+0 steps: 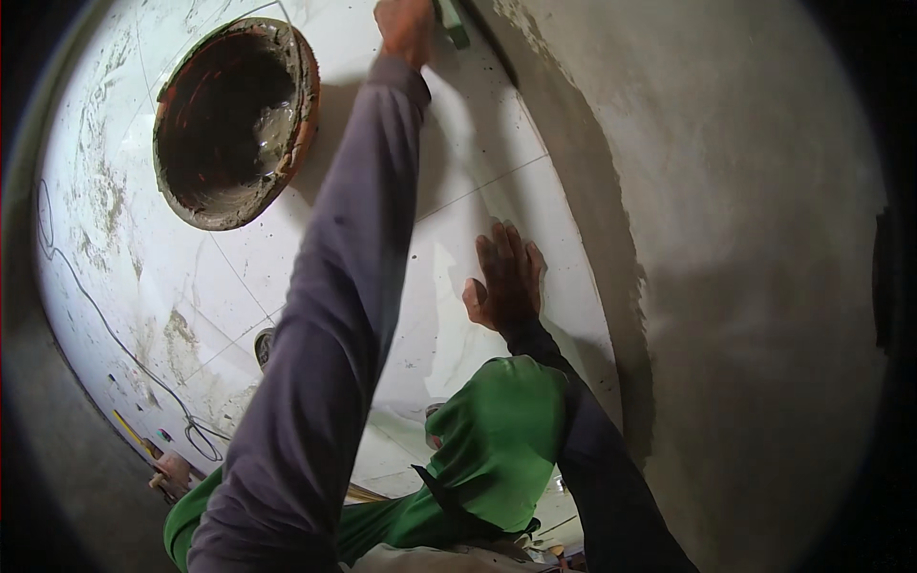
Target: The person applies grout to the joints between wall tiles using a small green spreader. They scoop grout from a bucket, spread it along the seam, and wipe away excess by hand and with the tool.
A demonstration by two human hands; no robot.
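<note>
My left hand [406,31] reaches far forward to the top edge, its fingers curled closed. Just right of it shows the end of a small green block-like thing [456,34]; whether the fingers grip it I cannot make out. My right hand [508,282] lies palm down with fingers spread on the white tiled floor [482,196], close to the wall. Left of my left forearm stands a round orange bucket [308,105], tilted in view, its rim crusted with grey mortar and wet mortar [275,124] inside.
A grey plastered wall [755,191] rises along the right, with a darker strip at its foot. A thin cable [115,329] runs along the left floor. A small round container [264,346] sits beside my left sleeve. My green-clothed knee [506,430] is below.
</note>
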